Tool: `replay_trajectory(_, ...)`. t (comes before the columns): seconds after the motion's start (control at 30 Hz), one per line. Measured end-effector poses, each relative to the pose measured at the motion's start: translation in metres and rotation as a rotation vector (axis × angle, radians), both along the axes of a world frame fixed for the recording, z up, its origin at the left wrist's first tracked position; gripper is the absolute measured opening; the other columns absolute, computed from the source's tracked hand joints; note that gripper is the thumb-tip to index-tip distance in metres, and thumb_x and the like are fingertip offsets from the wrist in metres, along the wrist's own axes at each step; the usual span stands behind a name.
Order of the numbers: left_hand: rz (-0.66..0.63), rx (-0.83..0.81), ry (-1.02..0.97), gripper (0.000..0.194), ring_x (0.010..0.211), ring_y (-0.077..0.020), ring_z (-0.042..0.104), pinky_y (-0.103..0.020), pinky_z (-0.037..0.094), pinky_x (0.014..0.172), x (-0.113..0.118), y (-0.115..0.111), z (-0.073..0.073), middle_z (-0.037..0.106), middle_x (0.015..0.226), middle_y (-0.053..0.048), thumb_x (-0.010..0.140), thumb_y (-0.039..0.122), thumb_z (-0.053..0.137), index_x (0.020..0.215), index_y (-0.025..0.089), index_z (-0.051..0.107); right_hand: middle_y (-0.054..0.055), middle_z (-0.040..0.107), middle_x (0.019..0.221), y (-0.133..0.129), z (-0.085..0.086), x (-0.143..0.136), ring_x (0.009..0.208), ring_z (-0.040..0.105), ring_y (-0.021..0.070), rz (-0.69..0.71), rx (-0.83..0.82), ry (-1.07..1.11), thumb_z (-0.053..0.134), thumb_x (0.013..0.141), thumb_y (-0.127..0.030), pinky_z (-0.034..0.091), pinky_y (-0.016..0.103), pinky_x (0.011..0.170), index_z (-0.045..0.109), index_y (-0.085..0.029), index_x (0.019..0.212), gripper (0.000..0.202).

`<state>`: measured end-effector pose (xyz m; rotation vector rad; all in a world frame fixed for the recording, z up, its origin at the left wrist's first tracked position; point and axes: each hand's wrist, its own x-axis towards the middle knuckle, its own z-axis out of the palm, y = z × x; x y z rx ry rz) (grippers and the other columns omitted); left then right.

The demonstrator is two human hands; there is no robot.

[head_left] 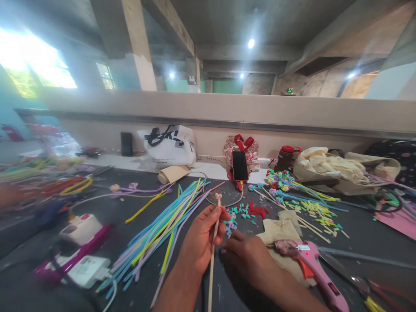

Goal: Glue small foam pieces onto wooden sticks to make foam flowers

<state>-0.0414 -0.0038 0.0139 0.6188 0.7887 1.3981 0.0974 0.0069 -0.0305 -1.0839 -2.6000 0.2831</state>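
My left hand (204,234) pinches a thin wooden stick (212,273) that slants upward, with a small pale pink and lilac tuft (218,196) at its top end. Beside it on the right, my right hand (248,255) hangs low over the dark table with its fingers curled together; whatever they hold, if anything, is hidden. Just beyond that hand lie short cut pieces of fuzzy pipe cleaner, in lilac (231,225), teal (242,210) and red (258,210). A pink glue gun (313,260) rests right of my right hand, its nozzle over a beige cloth (280,229).
Long pipe cleaners (169,216) are heaped at left, near white power adapters (86,271). A phone (239,166) leans upright at the back on a cable. Scissors (354,279), yellow cut pieces (310,209), a white bag (170,147) and a bottle (284,157) surround the work area.
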Motion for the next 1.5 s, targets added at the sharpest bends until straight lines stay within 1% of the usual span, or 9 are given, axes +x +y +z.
replay_trajectory(0.17, -0.037, -0.008, 0.018, 0.014, 0.037, -0.0007, 0.037, -0.009, 0.02, 0.03, 0.001, -0.001, 0.0, 0.054, 0.056, 0.004, 0.071, 0.026, 0.059, 0.076, 0.014, 0.056, 0.005, 0.061, 0.081, 0.0, -0.014, -0.015, 0.057, 0.056, 0.0142, -0.031, 0.027, -0.034, 0.046, 0.073, -0.008, 0.03, 0.021, 0.045, 0.06, -0.019, 0.078, 0.018)
replay_trajectory(0.33, -0.1, -0.037, 0.046, 0.013, 0.035, 0.0015, 0.027, -0.009, 0.013, 0.03, 0.006, -0.002, -0.003, 0.048, 0.052, 0.006, 0.07, 0.025, 0.059, 0.068, 0.013, 0.054, 0.001, 0.056, 0.069, 0.001, 0.005, 0.001, 0.057, 0.052, 0.0117, -0.128, -0.007, 0.114, 0.039, 0.08, -0.011, 0.036, 0.019, 0.05, 0.051, -0.016, 0.079, 0.013)
replay_trajectory(0.4, -0.139, -0.053, 0.06, 0.016, 0.035, 0.0016, 0.026, -0.009, 0.012, 0.03, 0.009, -0.002, -0.006, 0.048, 0.053, 0.005, 0.069, 0.025, 0.06, 0.064, 0.013, 0.052, -0.002, 0.053, 0.064, 0.001, 0.016, 0.01, 0.056, 0.05, 0.0099, -0.157, -0.093, 0.279, 0.036, 0.084, -0.015, 0.037, 0.018, 0.051, 0.048, -0.017, 0.076, 0.015)
replay_trajectory(0.57, -0.211, -0.109, 0.098, 0.018, 0.035, 0.0021, 0.025, -0.009, 0.012, 0.03, 0.019, -0.002, -0.012, 0.047, 0.053, 0.006, 0.067, 0.026, 0.063, 0.064, 0.014, 0.05, -0.006, 0.046, 0.053, 0.003, 0.029, 0.024, 0.044, 0.04, 0.007, -0.241, -0.539, 0.813, 0.046, 0.077, -0.021, 0.031, 0.017, 0.04, 0.054, -0.016, 0.074, 0.009)
replay_trajectory(0.73, -0.218, -0.127, 0.132, 0.019, 0.034, 0.0022, 0.026, -0.009, 0.014, 0.03, 0.026, -0.003, -0.016, 0.05, 0.054, 0.005, 0.066, 0.028, 0.065, 0.067, 0.014, 0.052, -0.004, 0.053, 0.058, 0.008, 0.028, 0.028, 0.048, 0.047, 0.0083, -0.202, -0.621, 1.042, 0.058, 0.069, -0.023, 0.035, 0.017, 0.042, 0.057, -0.016, 0.08, 0.013)
replay_trajectory(0.9, -0.205, -0.143, 0.177, 0.019, 0.032, 0.0021, 0.026, -0.01, 0.014, 0.029, 0.03, -0.004, -0.018, 0.051, 0.051, 0.005, 0.064, 0.027, 0.066, 0.065, 0.014, 0.052, -0.004, 0.057, 0.06, 0.007, 0.027, 0.027, 0.048, 0.049, 0.008, -0.225, -0.541, 1.043, 0.059, 0.067, -0.018, 0.035, 0.017, 0.042, 0.058, -0.016, 0.078, 0.011)
replay_trajectory(1.17, -0.176, -0.086, 0.241, 0.019, 0.033, 0.0014, 0.027, -0.011, 0.014, 0.029, 0.031, -0.005, -0.021, 0.052, 0.053, 0.005, 0.065, 0.028, 0.065, 0.064, 0.014, 0.053, -0.004, 0.057, 0.059, -0.002, 0.039, 0.022, 0.049, 0.051, 0.0077, -0.268, -0.552, 1.032, 0.057, 0.066, -0.016, 0.036, 0.016, 0.044, 0.057, -0.015, 0.076, 0.01)
replay_trajectory(1.4, -0.23, -0.061, 0.283, 0.025, 0.03, 0.0005, 0.019, -0.012, 0.012, 0.028, 0.032, -0.007, -0.016, 0.04, 0.042, 0.009, 0.072, 0.036, 0.058, 0.06, 0.015, 0.05, -0.005, 0.052, 0.05, 0.005, 0.027, 0.026, 0.04, 0.042, 0.0053, -0.211, -0.672, 1.013, 0.058, 0.069, -0.023, 0.03, 0.016, 0.039, 0.057, -0.013, 0.068, 0.01)
replay_trajectory(1.5, -0.245, -0.064, 0.272, 0.024, 0.032, 0.0006, 0.02, -0.011, 0.011, 0.029, 0.03, -0.008, -0.015, 0.04, 0.043, 0.008, 0.071, 0.034, 0.059, 0.061, 0.015, 0.049, -0.005, 0.05, 0.049, 0.003, 0.028, 0.027, 0.04, 0.04, 0.0051, -0.165, -0.748, 1.019, 0.058, 0.073, -0.028, 0.028, 0.016, 0.038, 0.055, -0.014, 0.069, 0.014)
